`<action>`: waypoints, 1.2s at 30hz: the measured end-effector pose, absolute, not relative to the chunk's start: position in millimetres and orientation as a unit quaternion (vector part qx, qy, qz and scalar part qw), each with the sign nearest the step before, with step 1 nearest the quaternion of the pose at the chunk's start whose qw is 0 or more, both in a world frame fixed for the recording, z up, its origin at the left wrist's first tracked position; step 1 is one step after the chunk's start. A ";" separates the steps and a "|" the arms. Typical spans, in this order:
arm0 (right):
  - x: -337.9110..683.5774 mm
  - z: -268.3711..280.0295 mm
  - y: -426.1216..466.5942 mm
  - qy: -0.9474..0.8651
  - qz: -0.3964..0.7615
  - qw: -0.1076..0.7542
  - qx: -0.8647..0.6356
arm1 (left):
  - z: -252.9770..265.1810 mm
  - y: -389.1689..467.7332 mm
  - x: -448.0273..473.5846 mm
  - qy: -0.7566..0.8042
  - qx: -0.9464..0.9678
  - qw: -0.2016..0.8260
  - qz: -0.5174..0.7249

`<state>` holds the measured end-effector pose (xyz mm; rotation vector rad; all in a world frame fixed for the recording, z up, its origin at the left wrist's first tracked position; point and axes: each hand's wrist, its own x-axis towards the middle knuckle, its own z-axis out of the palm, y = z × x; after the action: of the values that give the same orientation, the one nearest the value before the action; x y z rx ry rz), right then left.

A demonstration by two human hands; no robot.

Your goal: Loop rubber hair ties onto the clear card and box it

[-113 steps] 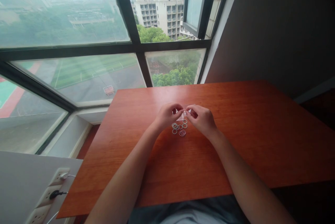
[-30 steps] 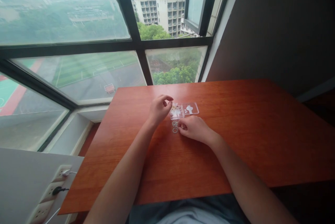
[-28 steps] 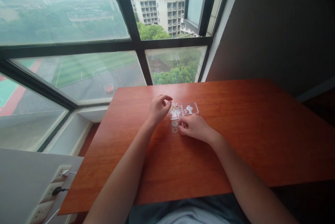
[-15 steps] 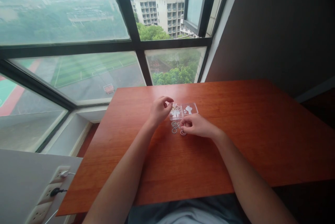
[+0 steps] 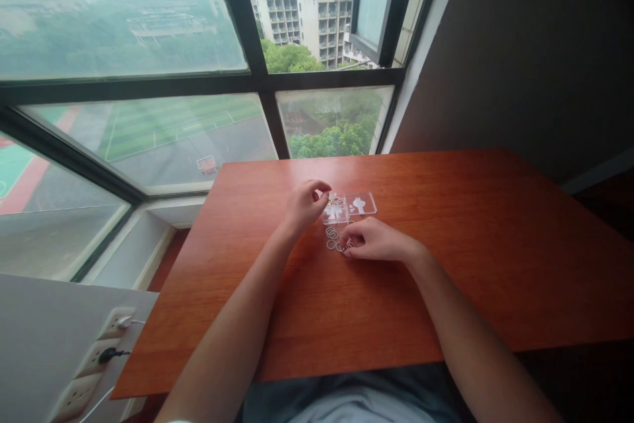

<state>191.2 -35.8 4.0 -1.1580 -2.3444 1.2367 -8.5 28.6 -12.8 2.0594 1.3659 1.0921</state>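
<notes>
Clear box (image 5: 335, 213) opened rightward, long axis left-to-right, left hand (image 5: 306, 204) beside it, narrowly parted, right hand (image 5: 374, 238) among rings (image 5: 331, 234), grip unclear

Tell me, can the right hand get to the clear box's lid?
Probably yes: the lid lies open just past the right hand, and the left hand is at the left side of the box, so nothing seems to block the way.
</notes>
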 end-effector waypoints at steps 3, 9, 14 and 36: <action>192.5 2.6 -36.5 -0.811 0.423 0.102 -0.392 | -12.6 28.5 -8.6 0.495 0.742 0.219 0.394; 191.0 -3.1 -35.9 -0.824 0.374 0.101 -0.414 | -12.4 28.2 -8.5 0.497 0.743 0.215 0.394; 189.9 -0.5 -35.9 -0.823 0.381 0.133 -0.400 | -12.0 27.9 -8.5 0.495 0.745 0.213 0.393; 194.5 -11.2 -16.4 -0.587 0.388 0.462 -0.539 | 1.8 11.0 9.5 0.376 0.766 0.382 0.354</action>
<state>194.5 -16.4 -11.2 -1.3266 -1.4439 0.9540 9.5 11.0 1.8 1.9545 0.9580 0.9035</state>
